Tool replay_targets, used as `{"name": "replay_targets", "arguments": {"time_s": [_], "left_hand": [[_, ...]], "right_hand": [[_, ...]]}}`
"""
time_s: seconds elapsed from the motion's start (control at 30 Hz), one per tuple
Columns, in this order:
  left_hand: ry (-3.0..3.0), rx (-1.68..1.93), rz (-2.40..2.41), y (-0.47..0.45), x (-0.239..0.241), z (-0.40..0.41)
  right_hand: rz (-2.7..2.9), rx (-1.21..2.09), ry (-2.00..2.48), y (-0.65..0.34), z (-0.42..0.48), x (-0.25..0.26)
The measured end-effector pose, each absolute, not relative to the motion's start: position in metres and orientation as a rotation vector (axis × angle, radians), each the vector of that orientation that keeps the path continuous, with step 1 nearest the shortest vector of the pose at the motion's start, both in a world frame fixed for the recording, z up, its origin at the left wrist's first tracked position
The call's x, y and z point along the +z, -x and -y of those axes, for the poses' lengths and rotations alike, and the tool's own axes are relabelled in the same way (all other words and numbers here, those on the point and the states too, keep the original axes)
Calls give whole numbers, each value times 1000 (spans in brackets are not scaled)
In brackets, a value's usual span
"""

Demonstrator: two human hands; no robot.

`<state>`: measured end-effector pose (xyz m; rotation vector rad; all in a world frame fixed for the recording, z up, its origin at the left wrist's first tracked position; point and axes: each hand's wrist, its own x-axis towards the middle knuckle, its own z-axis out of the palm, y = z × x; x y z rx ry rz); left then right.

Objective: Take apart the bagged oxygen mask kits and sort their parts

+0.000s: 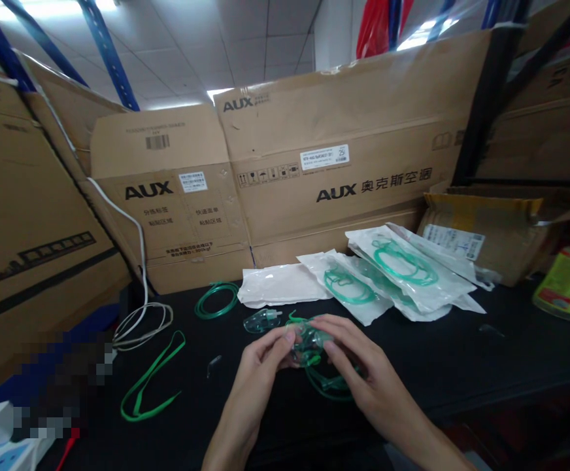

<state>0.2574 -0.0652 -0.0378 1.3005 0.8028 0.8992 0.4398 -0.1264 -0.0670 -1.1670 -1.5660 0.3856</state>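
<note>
Backdrop: brown cardboard panels printed AUX stand behind the work area, below a pale tiled ceiling.
Surface: black tabletop, with the hands near its front middle.
Held item: a clear, green-tinted plastic mask with bright green parts at its edges, kept between both hands; the fingers hide some of it.
Left hand: narrowed, thumb and fingers gripping the mask's left side.
Right hand: fingers curved over the mask's right side, thumb bent in close to the forefinger, holding it too.
Under the right hand: a loop of thin green plastic tubing, partly covered.
Just beyond the hands: a second clear mask with a pale connector, lying on its side.
To the left: a round coil of green tubing, a flat bright green strap and a white cable.
Behind, to the right: flat white pouches, overlapping, several showing coiled green tubing through clear film.
Far right: an open brown cardboard box and a yellow-labelled bottle.
</note>
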Motion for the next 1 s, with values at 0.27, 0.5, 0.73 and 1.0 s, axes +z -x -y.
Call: {"name": "replay_targets", "arguments": {"time_s": [0.27, 0.5, 0.73, 1.0], "left_hand": [[-1230, 899, -820, -252, -35, 67], [-1102, 836, -807, -252, -35, 66], [-1029, 804, -714, -256, -39, 65], [-1049, 827, -601, -256, -37, 68]], "right_hand": [[2056, -73, 1143, -446, 125, -72], [2203, -379, 1042, -457, 122, -72], [2156, -427, 1049, -456, 122, -73], [2115, -274, 1097, -457, 124, -72]]}}
